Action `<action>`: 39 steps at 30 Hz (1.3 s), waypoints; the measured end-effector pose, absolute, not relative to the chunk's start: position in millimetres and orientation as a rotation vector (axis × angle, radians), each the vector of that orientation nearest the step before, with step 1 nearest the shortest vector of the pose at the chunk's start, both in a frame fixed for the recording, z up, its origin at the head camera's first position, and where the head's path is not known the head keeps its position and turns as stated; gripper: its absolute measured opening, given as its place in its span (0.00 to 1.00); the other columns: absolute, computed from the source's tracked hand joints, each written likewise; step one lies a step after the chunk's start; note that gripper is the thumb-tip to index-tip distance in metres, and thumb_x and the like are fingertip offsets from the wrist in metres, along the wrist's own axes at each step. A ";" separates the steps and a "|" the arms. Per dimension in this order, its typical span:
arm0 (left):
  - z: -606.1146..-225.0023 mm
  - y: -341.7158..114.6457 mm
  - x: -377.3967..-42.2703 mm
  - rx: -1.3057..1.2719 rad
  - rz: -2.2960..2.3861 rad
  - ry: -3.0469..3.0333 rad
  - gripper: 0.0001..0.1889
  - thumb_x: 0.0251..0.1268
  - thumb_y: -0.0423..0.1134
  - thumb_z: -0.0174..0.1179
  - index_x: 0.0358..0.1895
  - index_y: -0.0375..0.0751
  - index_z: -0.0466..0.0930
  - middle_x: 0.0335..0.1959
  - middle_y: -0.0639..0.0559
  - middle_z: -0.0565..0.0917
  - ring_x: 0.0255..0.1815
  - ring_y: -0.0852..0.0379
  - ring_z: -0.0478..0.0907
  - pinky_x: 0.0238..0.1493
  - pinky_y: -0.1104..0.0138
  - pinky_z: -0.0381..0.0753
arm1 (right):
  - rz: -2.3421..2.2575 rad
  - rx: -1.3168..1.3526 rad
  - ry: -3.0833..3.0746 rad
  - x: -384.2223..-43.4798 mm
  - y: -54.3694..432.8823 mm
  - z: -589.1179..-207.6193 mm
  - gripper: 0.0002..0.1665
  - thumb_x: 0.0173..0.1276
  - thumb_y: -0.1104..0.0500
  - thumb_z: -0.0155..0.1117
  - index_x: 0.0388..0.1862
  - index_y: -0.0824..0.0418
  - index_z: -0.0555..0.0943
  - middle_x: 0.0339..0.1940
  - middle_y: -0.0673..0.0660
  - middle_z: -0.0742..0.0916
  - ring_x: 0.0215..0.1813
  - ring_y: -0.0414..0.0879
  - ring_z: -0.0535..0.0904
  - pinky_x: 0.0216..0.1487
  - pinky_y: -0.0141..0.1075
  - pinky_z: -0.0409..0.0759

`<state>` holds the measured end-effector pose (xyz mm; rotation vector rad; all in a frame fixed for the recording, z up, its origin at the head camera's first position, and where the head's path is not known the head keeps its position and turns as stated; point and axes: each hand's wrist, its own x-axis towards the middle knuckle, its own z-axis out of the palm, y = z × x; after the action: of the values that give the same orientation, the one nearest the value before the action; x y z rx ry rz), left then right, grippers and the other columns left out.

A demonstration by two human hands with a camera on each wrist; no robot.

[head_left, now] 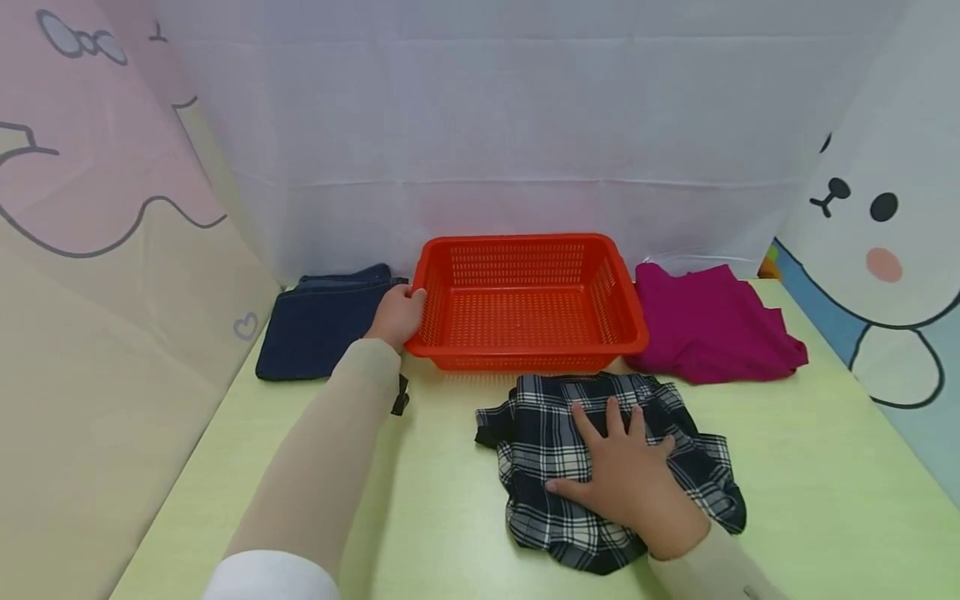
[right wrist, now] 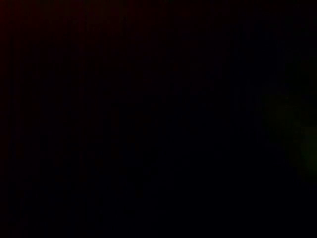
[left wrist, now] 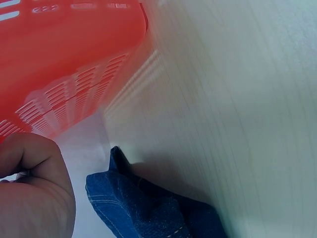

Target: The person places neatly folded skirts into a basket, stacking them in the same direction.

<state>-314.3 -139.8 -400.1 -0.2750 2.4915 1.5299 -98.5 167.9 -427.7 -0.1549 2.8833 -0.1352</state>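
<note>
In the head view a red plastic basket (head_left: 517, 360) stands at the back middle of the table with nothing in it. My left hand (head_left: 397, 315) grips its left rim, fingers curled round the edge; the left wrist view shows the curled hand (left wrist: 34, 183) right at the slotted basket wall (left wrist: 69, 94). My right hand (head_left: 626, 479) lies spread, fingers apart, on a black and white plaid shirt (head_left: 543, 450), which is loosely bunched in front of the basket. The right wrist view is almost black and shows no detail.
Folded dark blue jeans (head_left: 311, 329) lie left of the basket, beside my left hand. A magenta garment (head_left: 708, 325) lies to its right. The pale wooden table (head_left: 435, 500) is bounded by a white cloth (head_left: 525, 125) behind and printed cloths at both sides.
</note>
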 end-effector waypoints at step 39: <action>-396.3 -141.4 -314.2 -0.263 1.506 2.499 0.25 0.84 0.53 0.46 0.71 0.39 0.67 0.52 0.39 0.80 0.48 0.42 0.86 0.43 0.56 0.88 | -0.116 -0.078 2.850 -121.3 70.5 -423.2 0.71 0.50 0.13 0.61 0.86 0.46 0.55 0.81 0.74 0.59 0.77 0.81 0.53 0.55 0.86 0.53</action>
<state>-314.2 -141.4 -396.3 -0.2626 2.4992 1.5059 -121.3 70.5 -423.2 -0.0783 2.8496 -0.1159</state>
